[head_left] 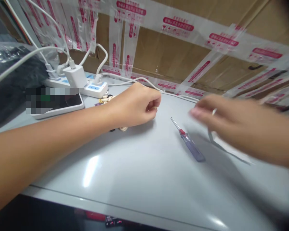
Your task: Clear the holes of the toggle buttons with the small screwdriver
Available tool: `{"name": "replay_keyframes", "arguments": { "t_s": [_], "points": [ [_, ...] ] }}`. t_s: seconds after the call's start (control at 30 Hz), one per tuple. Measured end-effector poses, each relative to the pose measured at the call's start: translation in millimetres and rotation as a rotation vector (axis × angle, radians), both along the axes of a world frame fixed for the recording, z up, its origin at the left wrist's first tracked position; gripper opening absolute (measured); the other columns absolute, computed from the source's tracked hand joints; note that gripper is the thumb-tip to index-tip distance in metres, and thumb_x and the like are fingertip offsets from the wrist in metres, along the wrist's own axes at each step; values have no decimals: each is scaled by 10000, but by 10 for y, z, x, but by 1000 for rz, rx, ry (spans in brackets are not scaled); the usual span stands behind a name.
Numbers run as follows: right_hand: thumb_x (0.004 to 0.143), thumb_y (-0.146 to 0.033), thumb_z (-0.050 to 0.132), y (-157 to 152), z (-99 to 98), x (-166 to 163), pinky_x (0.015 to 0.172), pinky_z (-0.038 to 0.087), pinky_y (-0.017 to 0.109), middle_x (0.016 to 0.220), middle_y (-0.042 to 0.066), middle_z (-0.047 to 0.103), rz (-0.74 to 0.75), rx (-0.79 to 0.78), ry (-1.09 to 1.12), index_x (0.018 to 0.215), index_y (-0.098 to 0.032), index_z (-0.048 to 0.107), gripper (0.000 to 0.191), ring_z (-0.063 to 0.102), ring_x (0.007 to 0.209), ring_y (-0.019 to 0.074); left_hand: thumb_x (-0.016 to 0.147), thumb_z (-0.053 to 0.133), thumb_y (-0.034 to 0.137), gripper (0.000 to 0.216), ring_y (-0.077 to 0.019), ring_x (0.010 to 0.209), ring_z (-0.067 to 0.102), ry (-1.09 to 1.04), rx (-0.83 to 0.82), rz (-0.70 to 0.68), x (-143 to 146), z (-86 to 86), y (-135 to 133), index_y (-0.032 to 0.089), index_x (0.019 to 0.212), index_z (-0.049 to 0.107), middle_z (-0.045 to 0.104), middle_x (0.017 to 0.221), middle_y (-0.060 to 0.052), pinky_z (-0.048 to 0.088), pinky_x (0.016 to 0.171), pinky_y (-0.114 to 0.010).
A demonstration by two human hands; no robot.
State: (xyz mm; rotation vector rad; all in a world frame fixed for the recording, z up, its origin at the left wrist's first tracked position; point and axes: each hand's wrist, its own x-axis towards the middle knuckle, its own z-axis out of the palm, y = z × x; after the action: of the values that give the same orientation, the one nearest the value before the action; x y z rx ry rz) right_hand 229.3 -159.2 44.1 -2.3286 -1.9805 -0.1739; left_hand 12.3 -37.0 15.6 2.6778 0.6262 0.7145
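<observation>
My left hand [142, 104] is curled closed above the grey table. Its fingertips are tucked in, and a tiny pale bit shows at them, too small to name. Small cream, black and purple pieces [106, 99] lie partly hidden behind my left wrist. To the right, my right hand [228, 120] is smeared by motion, so its grip is unclear. Between the two hands lies a screwdriver [191, 146] with a clear purple handle and red collar, its metal tip pointing away. A flat white item [228, 149] shows partly under my right hand.
On the left, a phone [65, 102] lies before a white power strip [98, 89] holding a charger [74, 77] and several white cables. A dark plastic-wrapped bundle [14, 80] sits at far left. Taped cardboard [159, 48] stands along the table's back edge.
</observation>
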Motion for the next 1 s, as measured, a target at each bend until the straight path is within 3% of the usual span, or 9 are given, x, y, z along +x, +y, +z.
{"name": "replay_keyframes", "arguments": {
  "t_s": [0.1, 0.23, 0.4, 0.57, 0.8, 1.0],
  "points": [
    [942, -580, 489, -2, -221, -231, 493, 291, 295, 690, 41, 637, 32, -243, -114, 878, -208, 565, 385, 550, 534, 184, 754, 567, 175, 76, -130, 661, 599, -1, 17, 5, -1, -9, 15, 197, 774, 637, 643, 666, 31, 425, 674, -272],
    [981, -322, 413, -2, -467, -443, 480, 167, 300, 639, 39, 566, 3, -202, -250, 863, -203, 472, 178, 458, 465, 167, 757, 562, 174, 83, -134, 662, 610, 2, 3, 24, 14, 9, 5, 203, 750, 640, 647, 656, 37, 432, 660, -271],
    [970, -292, 377, 84, -518, -388, 506, 195, 299, 649, 23, 531, 89, -9, -122, 774, -219, 398, 210, 443, 511, 161, 773, 606, 188, 50, -136, 672, 640, -69, -102, 41, 30, 7, -17, 192, 748, 649, 680, 683, 25, 473, 644, -273],
    [1008, -343, 296, 166, -555, -306, 556, 294, 296, 601, -2, 473, 172, 229, 248, 710, -235, 334, 320, 459, 545, 162, 842, 609, 191, 46, -137, 671, 688, -198, -463, 53, 56, -74, 22, 164, 875, 626, 726, 749, -25, 518, 589, -251],
    [1035, -407, 302, 88, -484, -303, 550, 334, 259, 588, -47, 436, 294, 155, 562, 746, -229, 406, 355, 440, 542, 134, 904, 572, 162, 97, -153, 815, 744, -299, -787, 76, 70, 23, 29, 139, 983, 625, 771, 921, -90, 542, 585, -207],
    [1027, -361, 345, 94, -434, -314, 562, 325, 253, 591, -53, 429, 314, 128, 547, 744, -214, 451, 336, 426, 559, 123, 939, 534, 157, 145, -173, 876, 748, -223, -828, 97, 41, 129, -55, 130, 1041, 633, 777, 945, -95, 524, 548, -196]
  ]
}}
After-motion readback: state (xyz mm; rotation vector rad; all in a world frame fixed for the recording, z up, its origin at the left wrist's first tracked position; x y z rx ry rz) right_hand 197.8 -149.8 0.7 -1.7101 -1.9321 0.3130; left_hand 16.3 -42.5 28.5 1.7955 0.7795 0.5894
